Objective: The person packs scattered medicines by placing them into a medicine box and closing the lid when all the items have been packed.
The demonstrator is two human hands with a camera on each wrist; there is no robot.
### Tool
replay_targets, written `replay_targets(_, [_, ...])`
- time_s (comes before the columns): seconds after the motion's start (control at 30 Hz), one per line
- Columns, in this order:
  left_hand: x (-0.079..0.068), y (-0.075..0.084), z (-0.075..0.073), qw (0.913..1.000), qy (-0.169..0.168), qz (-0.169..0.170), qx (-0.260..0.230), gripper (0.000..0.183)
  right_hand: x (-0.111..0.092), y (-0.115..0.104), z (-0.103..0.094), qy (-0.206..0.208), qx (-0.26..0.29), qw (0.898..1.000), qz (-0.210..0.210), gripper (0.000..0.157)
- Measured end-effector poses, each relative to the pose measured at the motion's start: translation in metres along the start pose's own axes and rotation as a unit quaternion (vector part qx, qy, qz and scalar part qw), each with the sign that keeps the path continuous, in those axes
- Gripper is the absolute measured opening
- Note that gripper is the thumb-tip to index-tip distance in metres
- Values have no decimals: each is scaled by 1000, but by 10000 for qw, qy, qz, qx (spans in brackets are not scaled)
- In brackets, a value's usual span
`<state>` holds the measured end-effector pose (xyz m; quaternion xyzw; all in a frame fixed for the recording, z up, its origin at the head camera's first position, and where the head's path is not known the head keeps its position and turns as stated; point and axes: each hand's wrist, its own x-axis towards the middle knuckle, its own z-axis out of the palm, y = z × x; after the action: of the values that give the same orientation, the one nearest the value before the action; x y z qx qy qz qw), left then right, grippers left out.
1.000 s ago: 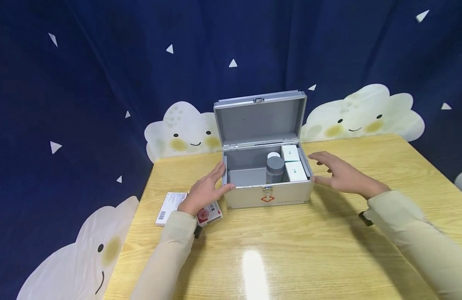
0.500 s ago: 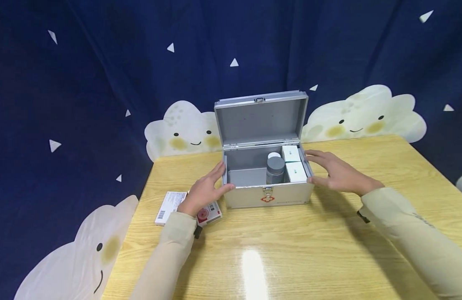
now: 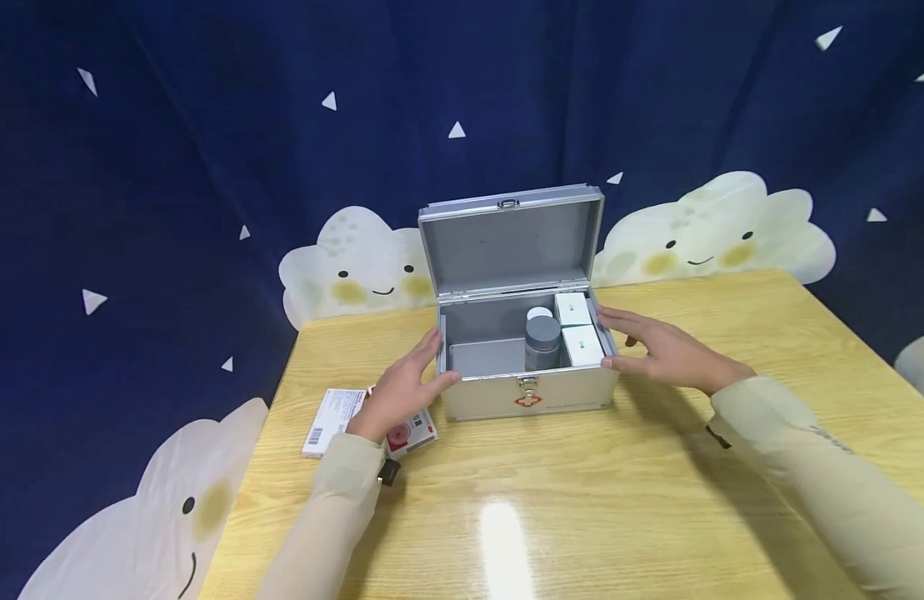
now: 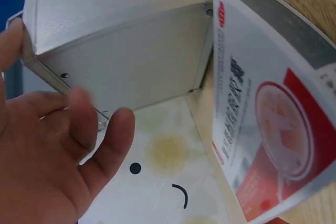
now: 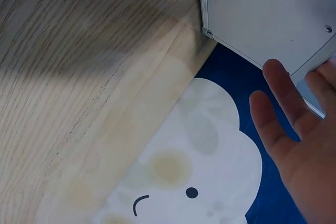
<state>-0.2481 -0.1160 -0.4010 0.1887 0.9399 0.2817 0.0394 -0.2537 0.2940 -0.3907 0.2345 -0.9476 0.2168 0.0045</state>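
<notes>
A silver first-aid case [image 3: 499, 402] with a red cross emblem stands on the table, its lid [image 3: 512, 246] raised. My left hand [image 3: 402, 390] touches the case's left rim, thumb at the front corner and fingers loosely spread. At the opposite end, my right hand [image 3: 667, 353] has its fingertips and thumb on the right rim. Inside, towards the right, are a grey-lidded jar [image 3: 542, 335], a white-capped bottle [image 3: 539, 313] mostly hidden behind it, and two white boxes [image 3: 583, 345]. Neither hand is curled round anything.
Left of the case lie a white medicine box [image 3: 330, 423] and a red-and-white medicine box [image 4: 273, 114], partly under my left forearm in the head view. Behind the wooden table [image 3: 581, 500] hangs a dark blue curtain [image 3: 387, 150] with cloud faces.
My right hand has moved left, from just off the case to touching its right rim. The left hand keeps its place on the left rim. The head view has shifted slightly.
</notes>
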Motion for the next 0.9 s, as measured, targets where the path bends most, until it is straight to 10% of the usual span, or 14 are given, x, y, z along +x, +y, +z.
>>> replay_targets(0.4, [-22,-8,-35,9922,1094,-10,589,50,2,3,-2,-10,126,9999,7,77])
replay_targets(0.67, [-59,-50,-55,9798,220,-1452,1355,55,0,3,2,-17,119,9999,59,77])
replay_targets(0.9, [-85,-86,-71,9683,82,-1896,1626,61,1,2,4,60,213,9998,-6,75])
